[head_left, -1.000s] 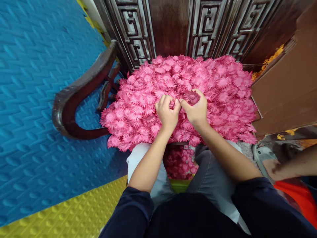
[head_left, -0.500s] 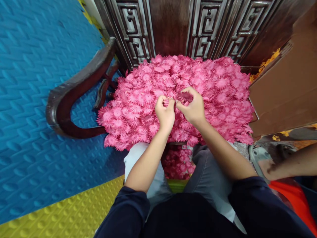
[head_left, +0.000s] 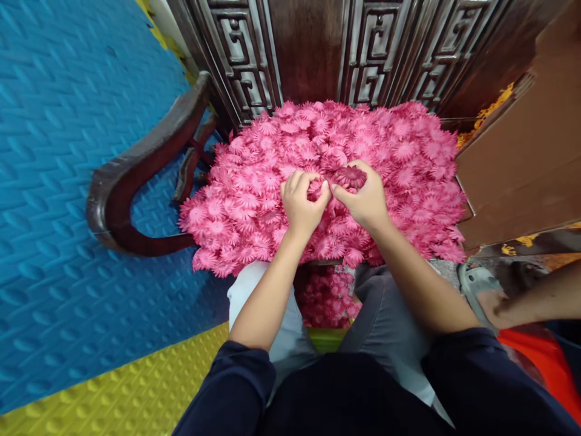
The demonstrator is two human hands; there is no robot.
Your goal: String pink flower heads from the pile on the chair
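Note:
A broad heap of pink artificial flowers (head_left: 245,200) lies before me, with both hands over its middle. My right hand (head_left: 367,197) is closed in a curled pinch around a darker pink artificial flower (head_left: 351,176), which shows between thumb and forefinger. Close beside it, my left hand (head_left: 302,203) is also closed, thumb tip against the fingers. Pink shows inside its curl, but I cannot make out what it pinches. The two thumb tips are almost touching.
A dark curved wooden armrest (head_left: 136,163) stands left of the heap, and carved wood panels (head_left: 313,48) rise behind it. At right are a cardboard box (head_left: 521,157) and another person's foot in a sandal (head_left: 481,284). More pink flowers (head_left: 329,297) lie below, between my knees.
Both hands have shifted slightly right. My left fingers have come up and curl more openly, and the darker flower in my right hand shows more fully.

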